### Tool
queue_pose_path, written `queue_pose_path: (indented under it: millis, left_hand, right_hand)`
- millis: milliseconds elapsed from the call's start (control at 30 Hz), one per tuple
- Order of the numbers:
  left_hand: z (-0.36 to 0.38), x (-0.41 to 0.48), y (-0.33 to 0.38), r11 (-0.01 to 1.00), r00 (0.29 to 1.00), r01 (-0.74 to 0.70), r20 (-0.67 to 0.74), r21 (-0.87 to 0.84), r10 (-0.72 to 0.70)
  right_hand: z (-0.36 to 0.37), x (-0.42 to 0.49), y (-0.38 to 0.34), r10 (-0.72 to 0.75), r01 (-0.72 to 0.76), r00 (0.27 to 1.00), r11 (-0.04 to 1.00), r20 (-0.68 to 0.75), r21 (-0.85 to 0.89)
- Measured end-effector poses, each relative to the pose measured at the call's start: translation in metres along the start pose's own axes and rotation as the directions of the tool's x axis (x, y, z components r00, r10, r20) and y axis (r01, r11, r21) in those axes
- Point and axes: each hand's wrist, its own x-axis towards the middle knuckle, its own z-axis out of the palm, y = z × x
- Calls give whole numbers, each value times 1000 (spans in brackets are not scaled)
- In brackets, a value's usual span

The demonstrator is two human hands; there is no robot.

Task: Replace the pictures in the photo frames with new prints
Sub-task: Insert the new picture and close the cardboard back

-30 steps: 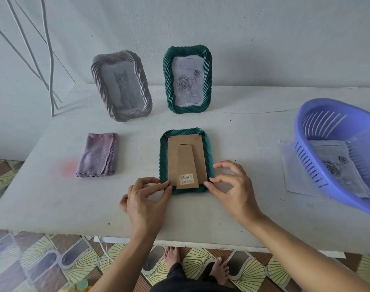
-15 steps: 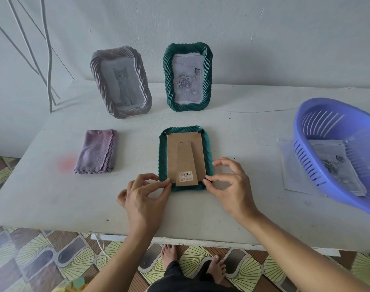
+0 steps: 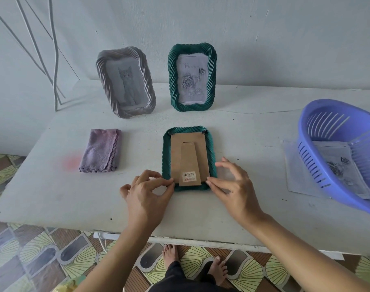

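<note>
A green frame lies face down on the white table, its brown cardboard back and folded stand facing up. My left hand pinches at the frame's near left corner with thumb and forefinger. My right hand touches the near right corner with its fingertips, the other fingers spread. A grey frame with a cat picture and a second green frame with a rose picture stand upright at the back. Rose prints lie in a purple basket at the right.
A folded purple cloth lies left of the face-down frame. A sheet of paper sticks out under the basket. White cables hang at the far left. The table's near edge is just below my hands, with tiled floor and bare feet beneath.
Both hands stay at the near corners of the face-down frame, with only slight finger shifts. The view has moved a little closer.
</note>
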Motion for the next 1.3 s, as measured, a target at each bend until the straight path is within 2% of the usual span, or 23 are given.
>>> queue_pose_path:
  millis: [267,467,533,633,700,800,933,1133,1300]
  left_hand:
    - [-2,3,-2,999,999,-40,24,37,39]
    - [-19,23,1,998,981,-60,187,25,55]
    - [-23,33,5,997,974,-80,215,10,76]
    - [-21,42,21,989,962,-150,230,0,146]
    - [-15,43,35,975,933,-210,313,71,179]
    - [-1,42,44,917,880,-317,436,241,189]
    - [7,40,42,845,865,-401,450,354,222]
    - [5,45,38,808,813,-489,506,327,287]
    - [3,46,47,765,763,-567,545,306,348]
  right_hand:
    - [-2,2,1,106,-110,993,990,52,88]
    - [-12,19,-2,191,-194,981,972,36,135]
    - [-11,27,-4,217,-216,976,971,-7,101]
    - [-6,41,-5,321,-323,946,944,-33,-67]
    - [-2,50,-6,414,-408,910,899,9,-157]
    - [1,60,-9,466,-448,883,872,51,-198]
    - [2,68,-11,538,-524,841,836,56,-162]
    - [1,72,-9,545,-533,835,835,76,-132]
    - [-9,76,-12,515,-532,847,826,136,186]
